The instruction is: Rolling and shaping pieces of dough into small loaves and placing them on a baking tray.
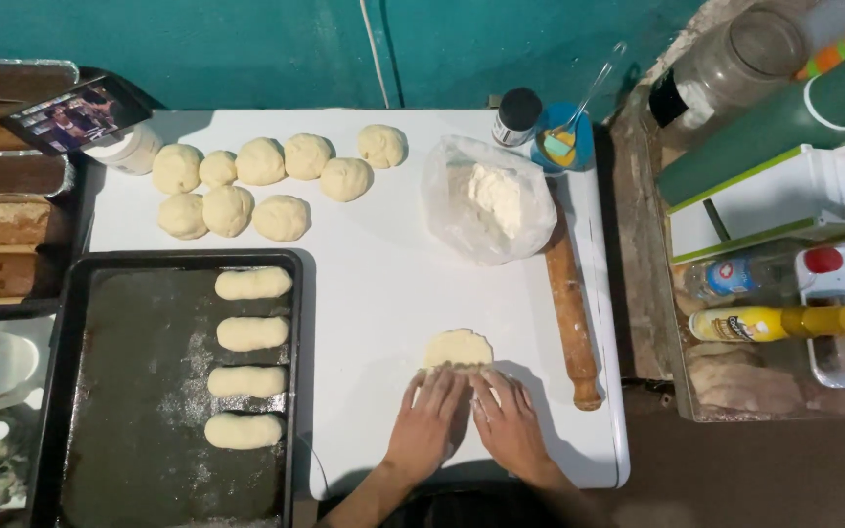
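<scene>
A flattened piece of pale dough (458, 347) lies on the white table (374, 244) near its front edge. My left hand (430, 418) and my right hand (509, 418) rest side by side, palms down, with the fingertips pressing on the dough's near edge. Neither hand grips anything. A wooden rolling pin (571, 311) lies lengthwise just right of my right hand.
A dark baking tray (110, 391) at the left holds several shaped dough logs (249, 357). Several dough balls (246, 186) sit at the table's back. A plastic bag of dough (489, 199), a small jar (517, 116) and a blue bowl (566, 137) stand behind. A cluttered shelf with bottles (775, 322) is at the right.
</scene>
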